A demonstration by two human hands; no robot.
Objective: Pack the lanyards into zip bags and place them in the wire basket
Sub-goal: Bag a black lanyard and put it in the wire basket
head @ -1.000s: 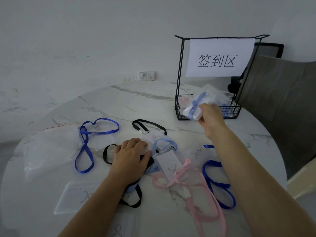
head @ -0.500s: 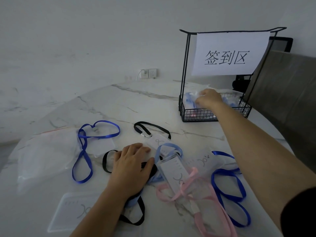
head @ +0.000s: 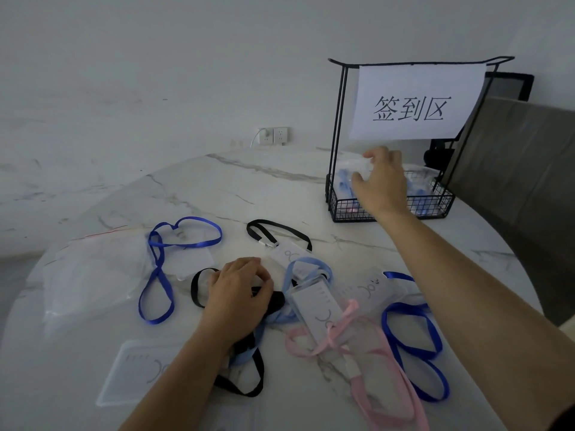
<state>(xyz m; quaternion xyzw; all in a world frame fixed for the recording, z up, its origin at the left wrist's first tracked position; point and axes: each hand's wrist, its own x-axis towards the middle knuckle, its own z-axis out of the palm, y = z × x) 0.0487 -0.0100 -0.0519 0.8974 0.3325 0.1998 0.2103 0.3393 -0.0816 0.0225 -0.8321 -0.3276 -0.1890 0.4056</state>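
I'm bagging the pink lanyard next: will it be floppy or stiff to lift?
Likely floppy: the pink lanyard lies in loose, flat loops on the table. It may drag the card holder it lies across. Probably light, being thin ribbon.

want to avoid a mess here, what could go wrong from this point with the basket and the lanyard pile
The zip bags pile above the low wall of the wire basket; the one by the right hand might slide out. Under the left hand the black lanyard overlaps the light blue lanyard, with the pink lanyard close by, so lifting one could drag others.
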